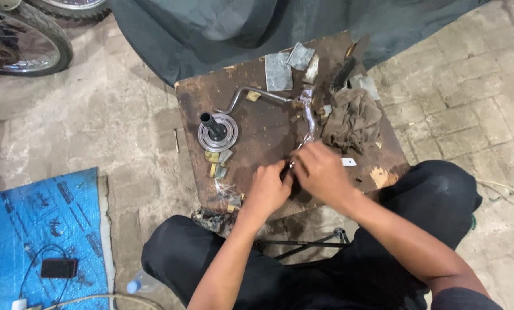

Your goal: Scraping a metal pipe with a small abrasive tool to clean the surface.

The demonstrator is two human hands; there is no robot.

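My left hand point(268, 189) and my right hand point(321, 171) meet at the near edge of a stained wooden board point(257, 123). Both pinch a small dark part at the near end of a bent chrome lever point(307, 112); the part itself is mostly hidden by my fingers. The lever runs away from me and bends left across the board. A round metal disc with a black shaft point(217, 131) stands to the left of my hands, with several small brass and grey pieces point(218, 162) just below it.
A dirty brown rag point(353, 117) lies at the board's right. Grey sandpaper scraps point(280, 70) and a brush point(343, 72) sit at the far edge. A blue sheet with a phone point(59, 267) lies on the floor left; a bike wheel point(24, 40) stands at top left.
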